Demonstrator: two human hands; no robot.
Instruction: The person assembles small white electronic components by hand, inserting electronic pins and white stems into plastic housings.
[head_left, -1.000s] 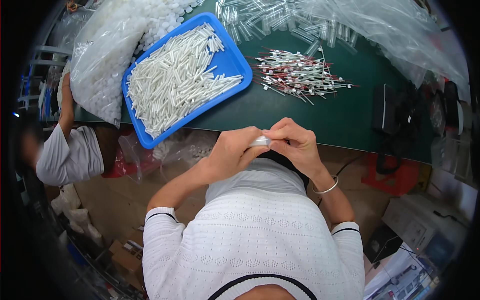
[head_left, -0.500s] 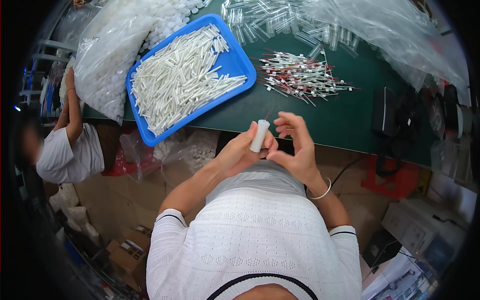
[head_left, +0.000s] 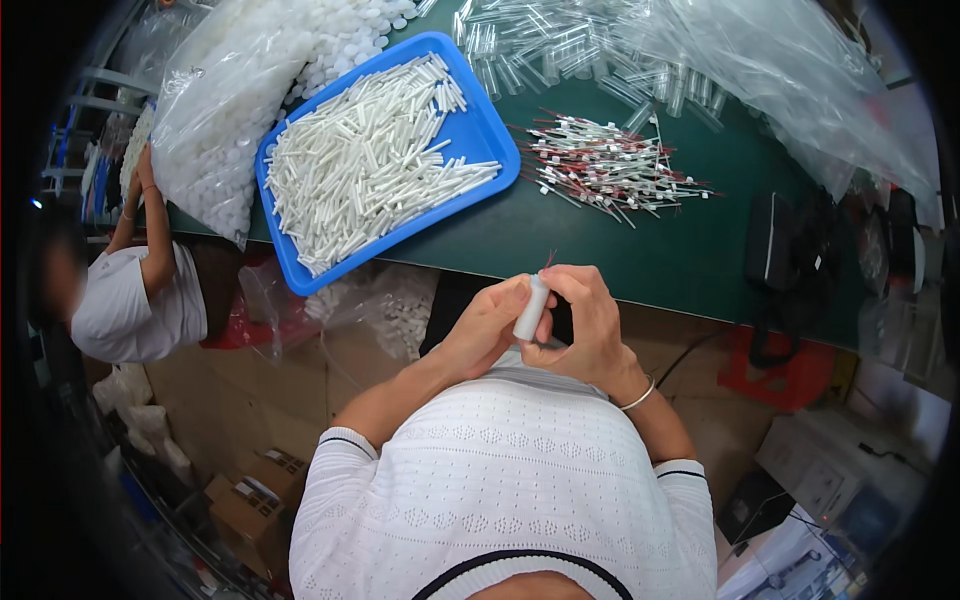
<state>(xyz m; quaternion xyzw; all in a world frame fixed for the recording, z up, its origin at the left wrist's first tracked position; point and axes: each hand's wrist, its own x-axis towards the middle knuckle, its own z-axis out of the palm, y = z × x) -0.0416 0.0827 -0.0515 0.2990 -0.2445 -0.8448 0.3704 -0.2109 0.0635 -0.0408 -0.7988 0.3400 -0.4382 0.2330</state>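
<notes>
A white tube (head_left: 531,314), thin reddish wires (head_left: 549,260) at its top, tilts at the green table's (head_left: 690,260) near edge; bare tabletop lies beyond. The left hand's (head_left: 482,332) fingers pinch its side. The right hand's (head_left: 596,335) bent fingers and thumb span its ends. Both forearms angle inward.

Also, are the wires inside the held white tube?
At least partly out: reddish wires show beyond the far end of the white tube.
</notes>
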